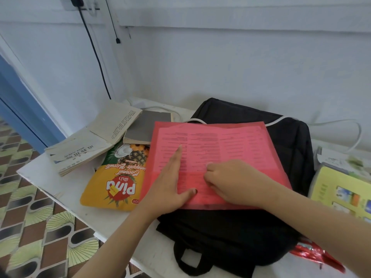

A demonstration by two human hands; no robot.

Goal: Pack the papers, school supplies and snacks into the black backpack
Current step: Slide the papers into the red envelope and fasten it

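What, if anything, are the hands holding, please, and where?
The right hand seems to pinch the red folder near its middle; the left hand only presses flat on it.

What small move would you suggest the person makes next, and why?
Probably lift the red translucent plastic folder off the black fabric backpack: it lies flat on top, no open compartment shows, the left hand presses it and the right hand seems to pinch it.

pale wall (pixel 220 67), white table (pixel 60 189), patterned tile floor (pixel 30 227), blue doorframe (pixel 18 101).
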